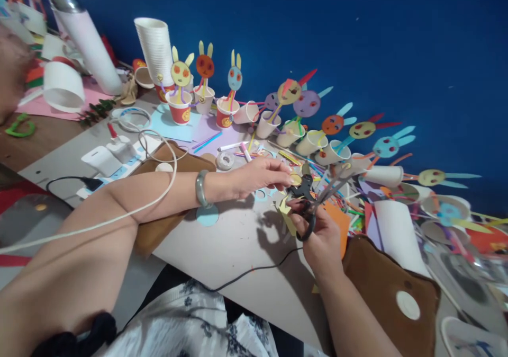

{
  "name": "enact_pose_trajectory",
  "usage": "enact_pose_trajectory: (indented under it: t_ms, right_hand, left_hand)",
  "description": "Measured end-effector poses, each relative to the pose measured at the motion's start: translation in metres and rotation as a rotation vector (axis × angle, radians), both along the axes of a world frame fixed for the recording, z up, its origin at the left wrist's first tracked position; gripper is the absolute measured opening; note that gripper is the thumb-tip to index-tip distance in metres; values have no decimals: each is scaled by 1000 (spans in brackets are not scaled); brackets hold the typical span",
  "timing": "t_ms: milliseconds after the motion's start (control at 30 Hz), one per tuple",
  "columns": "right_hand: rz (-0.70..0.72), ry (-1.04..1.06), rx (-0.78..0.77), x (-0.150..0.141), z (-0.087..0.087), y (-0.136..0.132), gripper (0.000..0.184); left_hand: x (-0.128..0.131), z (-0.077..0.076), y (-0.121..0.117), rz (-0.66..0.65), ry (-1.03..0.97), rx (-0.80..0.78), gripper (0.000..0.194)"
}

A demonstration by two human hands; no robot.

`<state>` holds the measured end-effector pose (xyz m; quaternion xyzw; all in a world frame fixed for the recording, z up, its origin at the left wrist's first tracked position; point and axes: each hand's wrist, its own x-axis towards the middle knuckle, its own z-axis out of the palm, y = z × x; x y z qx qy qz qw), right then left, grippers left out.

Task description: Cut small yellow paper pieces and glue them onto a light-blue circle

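Observation:
My left hand (264, 178), with a bracelet on its wrist, reaches in over the middle of the table. Its thumb and fingers pinch a small round yellow paper piece (295, 179). Just right of it my right hand (321, 235) grips scissors (307, 224) by their dark handles. Their blades point up and to the right, away from the yellow piece, and look blurred. Beyond the scissors handles lies a black tool (305, 186), partly hidden, whose kind I cannot make out. A light blue paper disc (207, 215) rests on the table below my left wrist.
Paper cups with rabbit-faced figures (181, 74) line the blue wall. A stack of white cups (153, 50) and a flask (85, 44) stand at the back left. A power strip (119, 166) with a white cable sits left. A black cord (254, 268) crosses the front.

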<state>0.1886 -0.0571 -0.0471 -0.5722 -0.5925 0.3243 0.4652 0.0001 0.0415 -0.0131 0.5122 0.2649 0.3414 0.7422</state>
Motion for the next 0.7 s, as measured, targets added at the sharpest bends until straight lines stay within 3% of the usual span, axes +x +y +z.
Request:
enact_pose_trajectory:
  t_ms: [133, 700]
  right_hand:
    - [90, -56, -16, -5, -2, -6, 13]
    - [206, -48, -100, -10, 2, -11, 47]
  left_hand:
    - [-1, 5, -6, 6, 0, -6, 19]
    - [0, 13, -13, -5, 57, 10, 18]
